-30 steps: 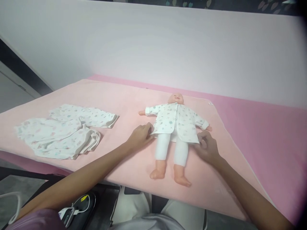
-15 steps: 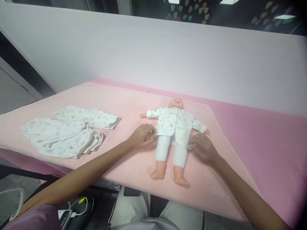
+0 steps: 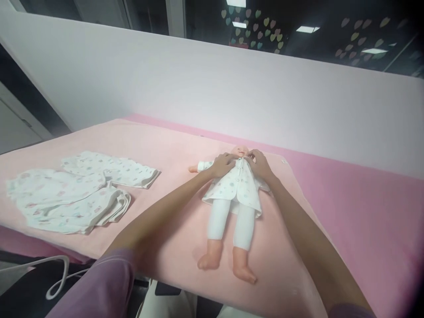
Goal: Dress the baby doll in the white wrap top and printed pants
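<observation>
A baby doll (image 3: 215,254) lies on its back, feet toward me. It wears a white printed baby jacket (image 3: 230,187) that fastens down the front, over white legwear (image 3: 218,218). Both my hands are up at the jacket's neckline, just below the doll's head (image 3: 239,150). My left hand (image 3: 223,164) has its fingers bent on the collar at the left of the front opening. On the other side, my right hand (image 3: 258,164) pinches the collar close to the chin. My fingers partly hide the collar, and my right forearm covers one doll sleeve.
Folded printed baby clothes (image 3: 66,194) lie at the left on the pink padded table (image 3: 172,145). A white partition wall (image 3: 198,84) stands behind the table. Near my left elbow hangs a white cable (image 3: 64,274) below the table edge.
Both hands have left the jacket's lower hem and moved up to the collar. The hem now hangs looser and flared around the doll's hips. My view has shifted slightly.
</observation>
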The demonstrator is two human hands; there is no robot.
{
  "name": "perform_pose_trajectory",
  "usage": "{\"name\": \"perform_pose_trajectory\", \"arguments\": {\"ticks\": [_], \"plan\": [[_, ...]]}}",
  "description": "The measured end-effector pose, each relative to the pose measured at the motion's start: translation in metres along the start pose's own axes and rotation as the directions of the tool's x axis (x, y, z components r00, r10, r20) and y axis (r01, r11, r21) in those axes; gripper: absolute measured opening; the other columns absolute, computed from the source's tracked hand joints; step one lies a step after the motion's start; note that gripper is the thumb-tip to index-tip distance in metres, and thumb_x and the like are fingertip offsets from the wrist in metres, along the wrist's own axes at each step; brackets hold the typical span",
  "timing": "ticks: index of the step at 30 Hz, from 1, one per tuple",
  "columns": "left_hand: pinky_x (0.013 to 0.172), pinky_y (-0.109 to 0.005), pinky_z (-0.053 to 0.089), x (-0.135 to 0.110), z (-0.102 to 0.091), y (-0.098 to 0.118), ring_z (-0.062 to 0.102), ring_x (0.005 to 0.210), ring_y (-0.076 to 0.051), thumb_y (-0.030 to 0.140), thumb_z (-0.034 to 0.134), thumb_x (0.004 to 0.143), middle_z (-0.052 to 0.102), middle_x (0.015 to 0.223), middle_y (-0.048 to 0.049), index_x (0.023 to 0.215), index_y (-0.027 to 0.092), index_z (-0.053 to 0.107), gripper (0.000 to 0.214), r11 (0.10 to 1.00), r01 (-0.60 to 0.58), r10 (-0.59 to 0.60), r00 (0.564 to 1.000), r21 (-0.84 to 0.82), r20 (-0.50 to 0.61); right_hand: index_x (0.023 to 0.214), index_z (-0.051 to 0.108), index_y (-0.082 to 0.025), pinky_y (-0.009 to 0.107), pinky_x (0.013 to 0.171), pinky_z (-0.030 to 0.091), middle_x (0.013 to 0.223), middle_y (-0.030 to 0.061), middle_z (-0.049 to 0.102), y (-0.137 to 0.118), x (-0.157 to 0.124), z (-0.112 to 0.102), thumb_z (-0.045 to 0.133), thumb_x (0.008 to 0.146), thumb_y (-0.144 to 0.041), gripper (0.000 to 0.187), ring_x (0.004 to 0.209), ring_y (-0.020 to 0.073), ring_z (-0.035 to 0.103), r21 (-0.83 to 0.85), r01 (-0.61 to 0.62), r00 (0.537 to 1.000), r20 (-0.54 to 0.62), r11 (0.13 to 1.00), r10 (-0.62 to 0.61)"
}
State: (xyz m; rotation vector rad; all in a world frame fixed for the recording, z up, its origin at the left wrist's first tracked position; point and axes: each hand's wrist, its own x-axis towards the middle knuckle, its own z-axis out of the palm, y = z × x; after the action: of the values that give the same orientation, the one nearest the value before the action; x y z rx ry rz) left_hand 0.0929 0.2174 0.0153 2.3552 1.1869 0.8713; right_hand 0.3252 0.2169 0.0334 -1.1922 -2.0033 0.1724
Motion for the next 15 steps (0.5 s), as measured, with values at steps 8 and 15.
{"name": "perform_pose_trajectory", "arguments": {"ticks": [8, 15], "plan": [[0.128, -0.053, 0.038, -0.076, -0.026, 0.021, 0.049, 0.149, -0.030, 0.050, 0.039, 0.112, 0.058, 0.158, -0.0096, 0.153, 0.027, 0.058, 0.050, 0.996, -0.090, 0.090, 0.993, 0.006, -0.074, 0.146, 0.059, -0.025, 0.057, 0.114, 0.048, 0.142, 0.0149, 0.064, -0.049, -0.083, -0.021, 0.048, 0.110, -0.048, 0.044, 0.133, 0.0336, 0.057, -0.057, -0.049, 0.998, -0.035, 0.997, 0.047], [0.118, -0.053, 0.046, -0.163, -0.036, 0.040, 0.057, 0.138, -0.031, 0.049, 0.050, 0.109, 0.064, 0.142, -0.0120, 0.141, 0.025, 0.058, 0.041, 0.988, -0.142, 0.147, 0.984, 0.053, -0.105, 0.170, 0.034, -0.040, 0.064, 0.117, 0.049, 0.171, 0.0090, 0.044, -0.112, -0.170, -0.034, 0.058, 0.107, -0.055, 0.069, 0.156, 0.0394, 0.044, -0.147, -0.028, 0.989, 0.137, 0.989, 0.048]]}}
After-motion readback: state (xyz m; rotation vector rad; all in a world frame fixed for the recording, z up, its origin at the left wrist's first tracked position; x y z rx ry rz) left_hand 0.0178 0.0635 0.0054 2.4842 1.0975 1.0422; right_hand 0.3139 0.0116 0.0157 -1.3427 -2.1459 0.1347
